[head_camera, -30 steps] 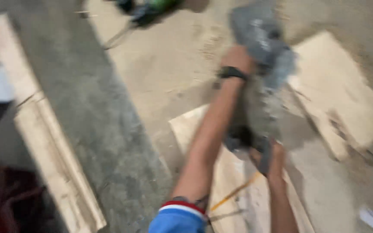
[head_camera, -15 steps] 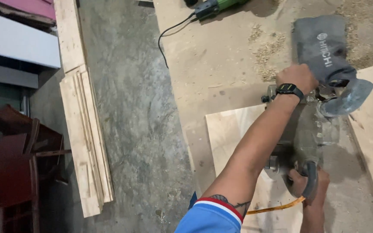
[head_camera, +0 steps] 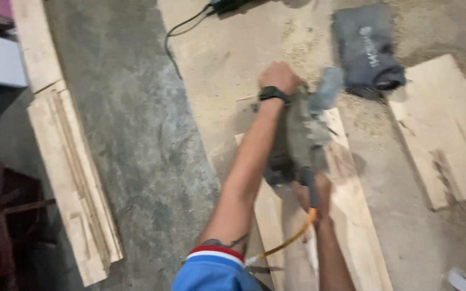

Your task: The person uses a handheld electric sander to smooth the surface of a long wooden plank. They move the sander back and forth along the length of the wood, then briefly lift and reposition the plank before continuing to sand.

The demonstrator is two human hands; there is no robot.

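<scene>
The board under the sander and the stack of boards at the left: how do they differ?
The board under the sander lies alone on the sawdust-strewn floor, with both hands working a power tool on it. The stack of boards is several long narrow pieces piled together on bare grey concrete, untouched. The single board looks wider. Both are pale, unfinished wood.

Bare concrete floor [head_camera: 136, 134] left of board [head_camera: 351, 226] open; dust bag [head_camera: 368, 51] ahead, plywood offcut [head_camera: 443, 129] blocks rt side.
</scene>
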